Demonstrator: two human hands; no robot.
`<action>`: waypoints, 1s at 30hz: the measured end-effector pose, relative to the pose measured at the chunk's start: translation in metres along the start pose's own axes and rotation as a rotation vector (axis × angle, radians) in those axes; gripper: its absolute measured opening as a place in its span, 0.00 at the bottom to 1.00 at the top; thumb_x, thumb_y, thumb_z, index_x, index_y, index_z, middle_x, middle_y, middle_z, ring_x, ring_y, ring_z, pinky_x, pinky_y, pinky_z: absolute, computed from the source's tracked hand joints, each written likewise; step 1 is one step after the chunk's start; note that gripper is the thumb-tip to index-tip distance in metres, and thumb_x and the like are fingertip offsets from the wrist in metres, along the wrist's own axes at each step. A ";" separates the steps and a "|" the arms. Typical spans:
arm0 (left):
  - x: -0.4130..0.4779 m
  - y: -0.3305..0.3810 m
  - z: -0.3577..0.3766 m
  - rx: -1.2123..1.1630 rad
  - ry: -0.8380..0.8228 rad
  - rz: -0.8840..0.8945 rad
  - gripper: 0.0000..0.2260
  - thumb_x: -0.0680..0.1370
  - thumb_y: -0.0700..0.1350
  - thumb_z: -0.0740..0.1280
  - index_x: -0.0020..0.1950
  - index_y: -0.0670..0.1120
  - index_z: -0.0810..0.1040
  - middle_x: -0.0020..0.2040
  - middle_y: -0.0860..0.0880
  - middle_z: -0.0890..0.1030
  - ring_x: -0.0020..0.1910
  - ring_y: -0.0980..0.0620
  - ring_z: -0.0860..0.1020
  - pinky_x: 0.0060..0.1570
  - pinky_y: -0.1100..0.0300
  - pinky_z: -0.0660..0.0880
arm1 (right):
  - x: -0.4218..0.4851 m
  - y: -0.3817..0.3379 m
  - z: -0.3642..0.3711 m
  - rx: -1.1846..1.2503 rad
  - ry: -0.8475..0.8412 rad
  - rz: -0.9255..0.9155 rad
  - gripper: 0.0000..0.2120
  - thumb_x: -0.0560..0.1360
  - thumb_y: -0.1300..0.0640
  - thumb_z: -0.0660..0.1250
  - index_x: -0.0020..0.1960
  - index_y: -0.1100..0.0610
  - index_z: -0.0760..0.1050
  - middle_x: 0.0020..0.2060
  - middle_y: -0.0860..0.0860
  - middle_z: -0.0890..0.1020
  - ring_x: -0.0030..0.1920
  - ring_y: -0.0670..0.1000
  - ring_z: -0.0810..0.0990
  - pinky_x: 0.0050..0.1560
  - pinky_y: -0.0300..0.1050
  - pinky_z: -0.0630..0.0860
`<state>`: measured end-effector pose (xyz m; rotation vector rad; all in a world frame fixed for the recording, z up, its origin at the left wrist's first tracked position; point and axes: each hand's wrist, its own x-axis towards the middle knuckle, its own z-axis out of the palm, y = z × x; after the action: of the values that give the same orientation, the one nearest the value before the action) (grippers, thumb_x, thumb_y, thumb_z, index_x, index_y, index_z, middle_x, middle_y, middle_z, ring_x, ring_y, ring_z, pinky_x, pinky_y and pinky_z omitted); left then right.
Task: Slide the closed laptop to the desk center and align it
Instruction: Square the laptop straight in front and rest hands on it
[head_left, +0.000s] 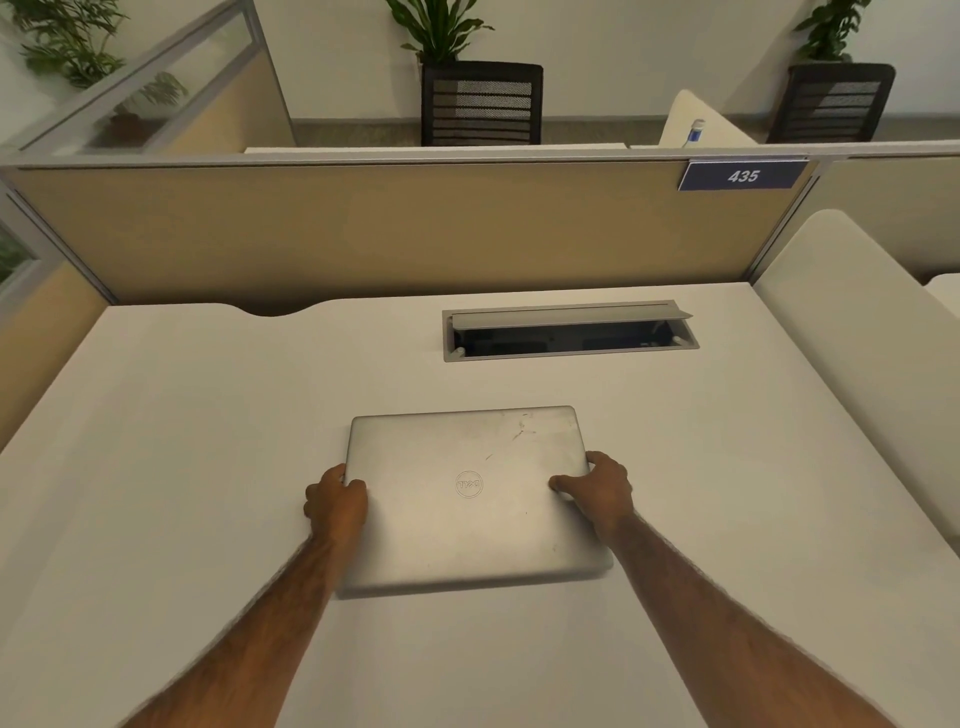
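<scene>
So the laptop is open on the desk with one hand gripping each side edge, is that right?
Not quite. The laptop is closed, its lid down with the logo facing up, as the head view shows. The rest holds: it lies on the desk, the left hand and right hand gripping its side edges.

A cable hatch (570, 330) sits open near the back edge; behind it stands a tan partition (363, 228) bearing a blue sign (743, 175) reading 435; beyond, two black mesh chairs (481, 104) and potted plants (439, 28).
</scene>
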<state>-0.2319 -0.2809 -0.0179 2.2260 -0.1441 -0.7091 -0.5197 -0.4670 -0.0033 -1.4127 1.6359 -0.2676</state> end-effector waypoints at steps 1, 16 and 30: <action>0.000 0.000 0.000 0.000 -0.005 0.002 0.30 0.65 0.46 0.57 0.67 0.49 0.77 0.63 0.40 0.77 0.60 0.36 0.76 0.58 0.45 0.78 | 0.000 -0.001 0.000 0.002 -0.001 0.001 0.43 0.48 0.38 0.72 0.62 0.50 0.79 0.58 0.54 0.81 0.57 0.59 0.82 0.58 0.57 0.81; -0.052 -0.012 0.009 0.605 0.019 0.446 0.31 0.81 0.48 0.62 0.80 0.38 0.56 0.79 0.36 0.60 0.77 0.38 0.61 0.76 0.47 0.60 | -0.022 -0.001 0.003 -0.288 0.040 -0.143 0.32 0.75 0.47 0.71 0.75 0.57 0.67 0.65 0.59 0.73 0.69 0.62 0.71 0.66 0.57 0.73; -0.075 -0.044 0.039 0.864 -0.036 0.864 0.33 0.81 0.62 0.39 0.81 0.45 0.55 0.82 0.45 0.55 0.81 0.46 0.55 0.76 0.51 0.49 | -0.070 0.018 0.099 -0.825 0.059 -0.790 0.32 0.80 0.38 0.54 0.79 0.53 0.65 0.80 0.58 0.66 0.80 0.62 0.63 0.76 0.62 0.51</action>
<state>-0.3211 -0.2519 -0.0372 2.5405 -1.5631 -0.1858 -0.4643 -0.3626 -0.0353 -2.6815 1.1790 -0.0619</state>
